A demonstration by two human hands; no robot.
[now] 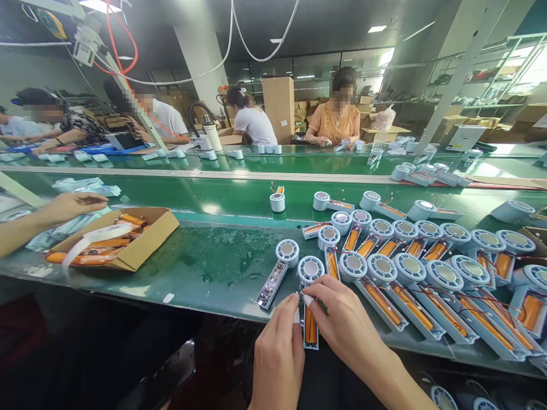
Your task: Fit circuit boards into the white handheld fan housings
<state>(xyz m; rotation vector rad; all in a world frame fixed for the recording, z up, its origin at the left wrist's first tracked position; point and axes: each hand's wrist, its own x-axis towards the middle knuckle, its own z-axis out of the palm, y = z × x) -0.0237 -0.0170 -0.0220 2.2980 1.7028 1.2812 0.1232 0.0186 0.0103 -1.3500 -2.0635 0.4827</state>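
Observation:
A light-blue handheld fan (310,267) lies at the near table edge, its open handle showing an orange battery (310,327). My left hand (280,347) comes from below, fingertips pinched together at the fan's neck. From the right, my right hand (346,319) meets it there, thumb and forefinger also closed. White coverings wrap a finger on each hand. Whatever small part sits between the fingertips is hidden; thin wires are near. Just left lies another fan (288,250), with a circuit board (272,285) along its handle.
Several similar fans (410,267) with batteries and red wires crowd the right side. At left, a cardboard box (147,242) holds orange batteries, with another person's hand (79,208) beside it. A green conveyor (205,196) runs behind; several people sit across it.

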